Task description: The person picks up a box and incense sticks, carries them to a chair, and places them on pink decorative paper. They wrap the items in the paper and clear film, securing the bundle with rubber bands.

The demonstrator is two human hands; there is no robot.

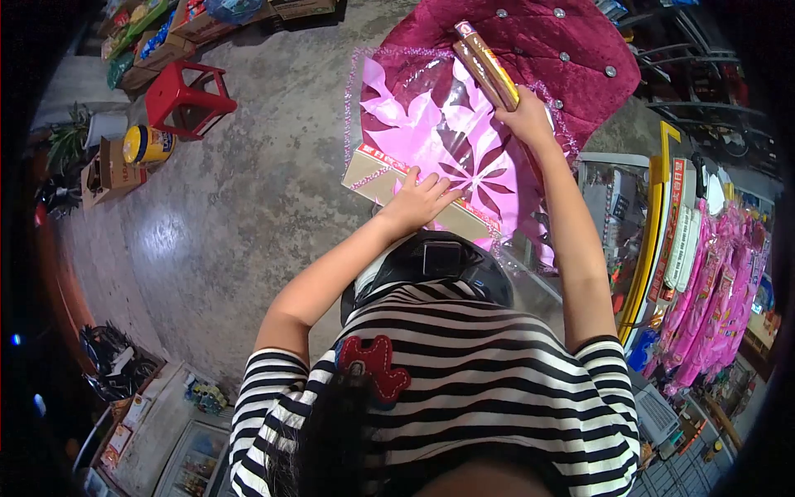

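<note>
A clear plastic sheet with pink leaf shapes [414, 116] is spread in front of me. Under or along its near edge lies a long cardboard box [373, 174] with red-and-white printed strips. My left hand [418, 201] lies on the sheet and box, its fingers spread and holding nothing. My right hand [530, 120] is closed around the near end of a long, narrow brown-and-yellow packet [484, 65]. That packet is held slanted above the sheet's far right part; its kind cannot be made out.
Behind the sheet is a tufted dark-red cushioned seat [592, 50]. A red plastic stool [190, 98], a yellow tub [149, 145] and an open carton [112, 174] stand on the concrete floor at left. Pink packages [712, 290] hang beside a yellow-framed case [650, 240] at right.
</note>
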